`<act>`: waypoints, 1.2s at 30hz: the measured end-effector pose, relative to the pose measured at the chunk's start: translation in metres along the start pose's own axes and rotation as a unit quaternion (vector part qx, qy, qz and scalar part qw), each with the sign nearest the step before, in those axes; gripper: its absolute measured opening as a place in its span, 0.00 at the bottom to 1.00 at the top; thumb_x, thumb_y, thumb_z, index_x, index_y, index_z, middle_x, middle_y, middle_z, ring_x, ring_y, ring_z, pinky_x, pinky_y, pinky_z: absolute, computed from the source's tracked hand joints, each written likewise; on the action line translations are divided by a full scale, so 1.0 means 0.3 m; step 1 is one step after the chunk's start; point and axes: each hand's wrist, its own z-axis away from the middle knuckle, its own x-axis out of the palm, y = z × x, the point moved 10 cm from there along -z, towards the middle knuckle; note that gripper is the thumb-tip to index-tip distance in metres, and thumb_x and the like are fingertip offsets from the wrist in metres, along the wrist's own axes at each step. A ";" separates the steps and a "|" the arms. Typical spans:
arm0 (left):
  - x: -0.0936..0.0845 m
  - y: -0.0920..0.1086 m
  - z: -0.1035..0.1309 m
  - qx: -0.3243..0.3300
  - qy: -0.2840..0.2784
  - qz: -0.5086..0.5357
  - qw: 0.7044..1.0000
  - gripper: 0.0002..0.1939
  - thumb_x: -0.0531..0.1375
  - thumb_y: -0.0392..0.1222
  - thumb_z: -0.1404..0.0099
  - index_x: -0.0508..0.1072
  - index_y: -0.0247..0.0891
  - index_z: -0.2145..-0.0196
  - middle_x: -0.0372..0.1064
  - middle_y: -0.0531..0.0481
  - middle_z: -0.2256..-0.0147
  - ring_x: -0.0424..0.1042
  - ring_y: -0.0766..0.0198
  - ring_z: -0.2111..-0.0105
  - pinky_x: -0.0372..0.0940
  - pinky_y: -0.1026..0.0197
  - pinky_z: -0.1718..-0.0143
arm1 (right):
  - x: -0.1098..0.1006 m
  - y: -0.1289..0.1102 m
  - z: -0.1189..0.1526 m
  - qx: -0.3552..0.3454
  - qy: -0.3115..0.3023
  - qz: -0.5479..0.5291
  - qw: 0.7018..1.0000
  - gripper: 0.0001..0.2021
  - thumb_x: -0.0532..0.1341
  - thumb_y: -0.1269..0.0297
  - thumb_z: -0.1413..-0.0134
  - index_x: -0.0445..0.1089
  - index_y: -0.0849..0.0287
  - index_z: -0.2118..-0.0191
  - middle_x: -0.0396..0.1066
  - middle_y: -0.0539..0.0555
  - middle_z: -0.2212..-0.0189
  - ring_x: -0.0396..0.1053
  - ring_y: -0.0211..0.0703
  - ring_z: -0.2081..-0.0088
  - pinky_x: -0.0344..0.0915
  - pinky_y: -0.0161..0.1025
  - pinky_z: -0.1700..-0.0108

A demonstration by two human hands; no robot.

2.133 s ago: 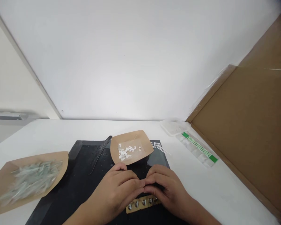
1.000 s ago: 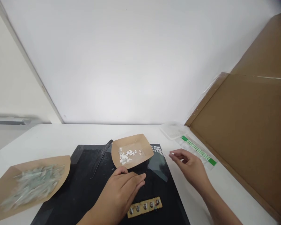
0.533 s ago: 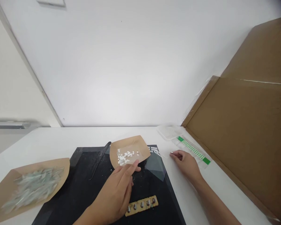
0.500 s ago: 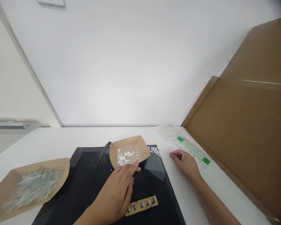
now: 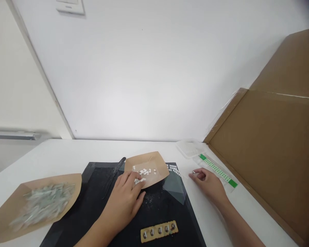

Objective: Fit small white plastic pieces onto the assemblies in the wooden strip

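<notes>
A small brown paper tray [image 5: 161,164] holds scattered white pieces [image 5: 145,171]. My left hand [image 5: 126,195] lies over its near left edge, fingers apart, fingertips near the pieces. On the white table to the right, my right hand [image 5: 208,183] pinches a tiny item between thumb and index finger, too small to name. Left of that hand, small white pieces [image 5: 173,168] lie in rows on a clear sheet [image 5: 175,188] at the black mat's corner. On the black mat [image 5: 154,209] rests a yellowish strip [image 5: 159,231] with several shiny metal parts.
A larger brown tray [image 5: 76,188] of clear slender pieces stands at the left. A dark thin tool [image 5: 114,175] lies on the mat. Beyond my right hand are a green and white strip [image 5: 218,169], a clear plastic lid [image 5: 189,147] and cardboard [image 5: 267,147].
My left hand has moved left and its fingers have spread over the small tray's edge. My right hand stays in its pinch near the same spot. The camera view has shifted slightly.
</notes>
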 end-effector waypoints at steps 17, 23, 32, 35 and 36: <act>0.007 0.027 0.005 0.051 -0.027 0.019 0.998 0.07 0.60 0.29 0.30 0.74 0.40 0.63 0.71 0.49 0.63 0.65 0.53 0.57 0.57 0.40 0.45 | -0.170 -0.101 0.077 -0.030 0.151 -0.069 0.986 0.23 0.62 0.36 0.41 0.76 0.53 0.63 0.70 0.50 0.76 0.67 0.45 0.74 0.61 0.39 0.71; -0.007 0.067 0.015 0.096 -0.045 0.065 0.992 0.06 0.62 0.34 0.29 0.72 0.41 0.66 0.71 0.52 0.66 0.68 0.53 0.58 0.51 0.36 0.42 | -0.171 -0.115 0.089 -0.036 0.139 -0.079 0.986 0.25 0.58 0.37 0.35 0.77 0.54 0.67 0.71 0.51 0.77 0.68 0.47 0.73 0.61 0.40 0.71; -0.008 0.091 0.018 0.164 -0.081 0.079 0.980 0.07 0.61 0.34 0.29 0.73 0.40 0.67 0.71 0.51 0.67 0.67 0.58 0.62 0.54 0.43 0.46 | -0.128 -0.172 0.089 -0.159 0.104 -0.102 0.976 0.21 0.53 0.47 0.27 0.80 0.52 0.54 0.80 0.54 0.62 0.77 0.52 0.58 0.70 0.43 0.56; -0.004 0.083 0.018 0.165 -0.090 0.095 0.978 0.07 0.59 0.33 0.28 0.72 0.39 0.66 0.70 0.51 0.66 0.67 0.59 0.62 0.57 0.47 0.48 | -0.105 -0.184 0.095 -0.182 0.082 -0.124 0.972 0.18 0.54 0.49 0.27 0.79 0.49 0.49 0.81 0.54 0.58 0.77 0.52 0.55 0.71 0.43 0.53; -0.005 0.080 0.017 0.161 -0.093 0.100 0.978 0.07 0.59 0.33 0.29 0.73 0.39 0.66 0.70 0.51 0.66 0.67 0.59 0.62 0.57 0.48 0.49 | -0.101 -0.188 0.098 -0.185 0.076 -0.130 0.971 0.18 0.56 0.49 0.27 0.79 0.49 0.48 0.81 0.53 0.57 0.77 0.51 0.55 0.71 0.43 0.54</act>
